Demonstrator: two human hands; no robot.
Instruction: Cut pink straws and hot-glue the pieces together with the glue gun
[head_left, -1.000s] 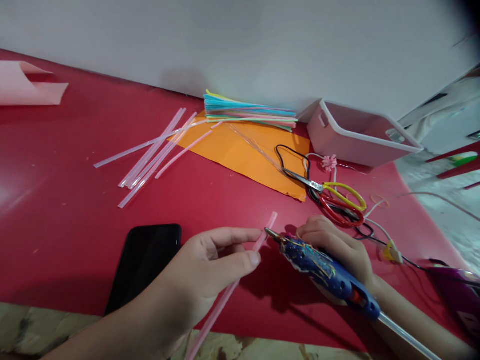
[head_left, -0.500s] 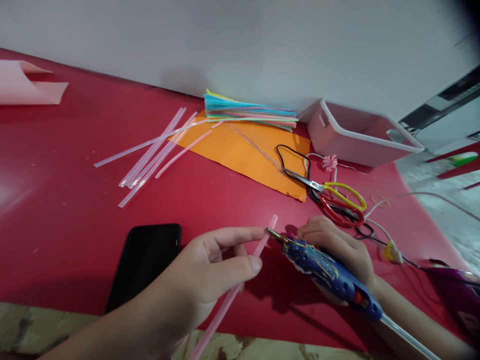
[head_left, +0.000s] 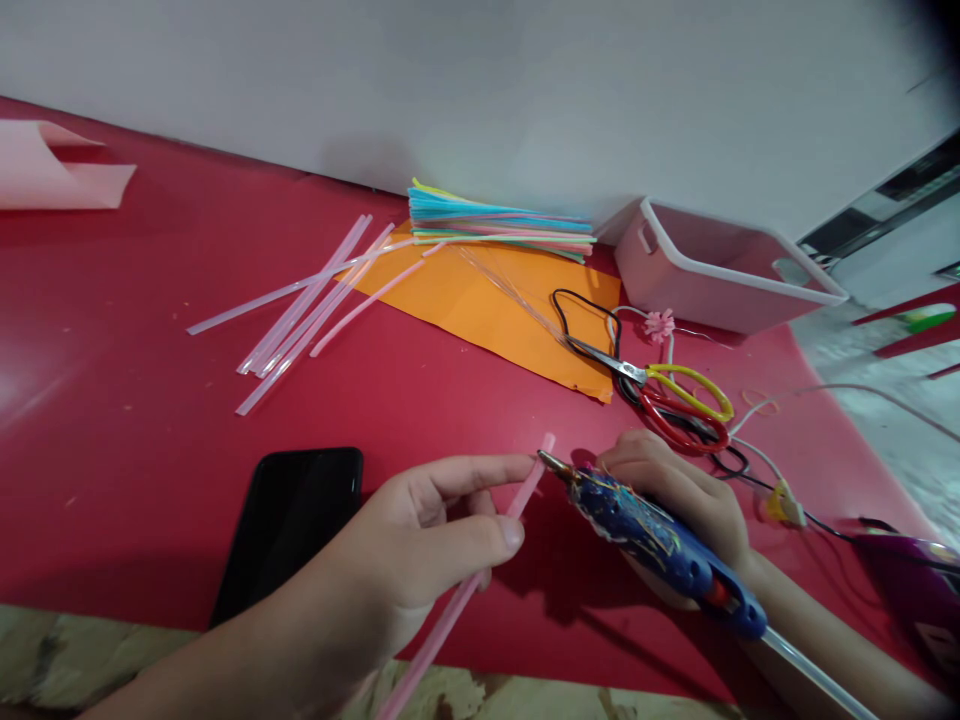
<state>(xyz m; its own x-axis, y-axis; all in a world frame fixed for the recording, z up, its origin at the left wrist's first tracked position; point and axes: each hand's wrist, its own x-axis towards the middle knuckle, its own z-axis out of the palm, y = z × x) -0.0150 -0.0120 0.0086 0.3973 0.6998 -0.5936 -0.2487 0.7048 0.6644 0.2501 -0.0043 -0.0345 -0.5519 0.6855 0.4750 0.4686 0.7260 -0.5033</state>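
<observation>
Your left hand (head_left: 427, 540), just below the middle of the frame, is clamped on a pink stick (head_left: 442, 630), pinching it between thumb and fingers. The stick slants through your grip: its short upper end pokes out past your fingertips, right of the frame's centre, and the longer part runs down under your palm to the bottom edge. Your forefinger lies extended, its tip against the stick just above your thumb.

Your right hand (head_left: 675, 490), at the lower right, is wrapped around a blue glue gun (head_left: 652, 545), though the gun's body hides part of your grip. The nozzle (head_left: 555, 464) points to the upper left and meets the stick just below its upper end, beside your left forefinger; you cannot tell whether it actually touches. A clear glue stick (head_left: 810, 670) juts from the gun's back toward the lower right corner.

Left of your left hand lies a black phone (head_left: 300, 520). Above your right hand, scissors (head_left: 634, 375) rest partly over an orange sheet (head_left: 480, 305) on the red table (head_left: 150, 450).
</observation>
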